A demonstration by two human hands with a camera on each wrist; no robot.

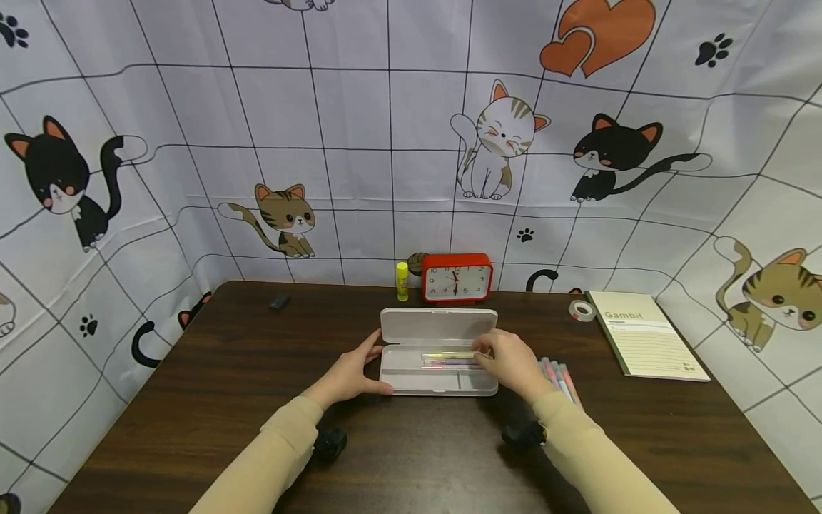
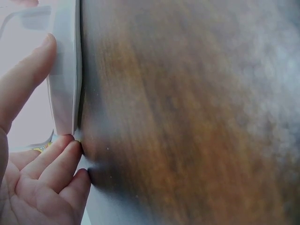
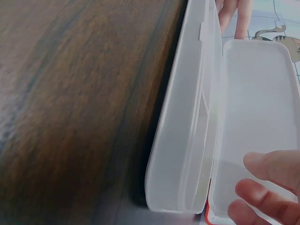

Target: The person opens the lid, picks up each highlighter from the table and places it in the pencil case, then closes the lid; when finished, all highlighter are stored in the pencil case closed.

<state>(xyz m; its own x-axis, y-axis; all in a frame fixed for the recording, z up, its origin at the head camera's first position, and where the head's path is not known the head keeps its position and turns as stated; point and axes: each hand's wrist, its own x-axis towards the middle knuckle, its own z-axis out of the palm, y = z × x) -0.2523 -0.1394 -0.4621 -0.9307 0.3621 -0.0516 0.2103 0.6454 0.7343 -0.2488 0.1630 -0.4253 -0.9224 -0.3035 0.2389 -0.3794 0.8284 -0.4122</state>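
A white pencil case [image 1: 417, 383] lies on the table with its lid [image 1: 437, 325] raised at the back. My left hand [image 1: 352, 371] grips its left end, the thumb at the front corner and the fingers along the side. Several slim pens [image 1: 447, 355], with yellow and pinkish-purple tones, lie in the rear compartment. Over their right ends hovers my right hand [image 1: 509, 360], its fingers bent loosely. In the right wrist view, thumb [image 3: 269, 164] and fingers stand apart with nothing showing between them. Beside the right wrist lie several markers [image 1: 560, 380], partly covered by the arm.
Behind the case stand a red alarm clock [image 1: 457, 278] and a yellow glue stick [image 1: 402, 281]. A roll of tape [image 1: 581, 310] sits beside a notepad [image 1: 648, 335] at the right. Far left is a small dark block [image 1: 280, 301]. A cat-print curtain [image 1: 353, 143] borders the table [image 1: 225, 378].
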